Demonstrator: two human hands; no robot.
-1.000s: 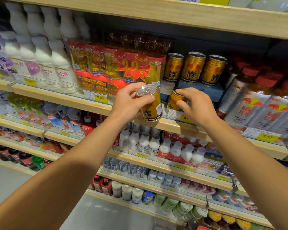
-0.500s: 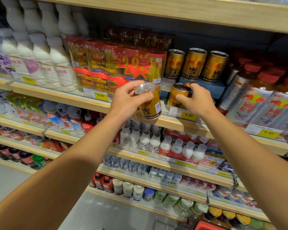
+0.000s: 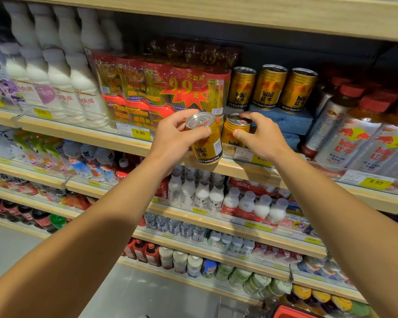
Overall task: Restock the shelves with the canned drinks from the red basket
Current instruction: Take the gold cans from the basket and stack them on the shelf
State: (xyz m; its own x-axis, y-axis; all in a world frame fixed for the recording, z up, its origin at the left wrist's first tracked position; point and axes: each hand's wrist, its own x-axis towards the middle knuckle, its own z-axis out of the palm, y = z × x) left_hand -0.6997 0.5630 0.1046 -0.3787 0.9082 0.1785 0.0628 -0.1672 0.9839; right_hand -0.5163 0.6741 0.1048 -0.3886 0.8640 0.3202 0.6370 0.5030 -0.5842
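Note:
My left hand (image 3: 175, 138) grips a gold Red Bull can (image 3: 207, 143) by its top, tilted, in front of the wooden shelf edge (image 3: 83, 136). My right hand (image 3: 260, 138) holds a second gold can (image 3: 233, 134) that stands at the shelf's front, thumb on its side and fingers over its rim. Three more gold cans (image 3: 271, 88) stand behind on a blue box (image 3: 283, 120). A corner of the red basket (image 3: 290, 312) shows at the bottom edge.
Red shrink-wrapped multipacks (image 3: 161, 92) stand just left of the cans, white bottles (image 3: 62, 79) further left. Tall silver Red Bull bottles (image 3: 359, 138) with red caps crowd the right. Lower shelves hold several small bottles. A clear lip with price tags (image 3: 140, 133) runs along the shelf front.
My right hand has drawn back along its can, so the lid now shows. My left hand with its can has stayed in front of the shelf edge.

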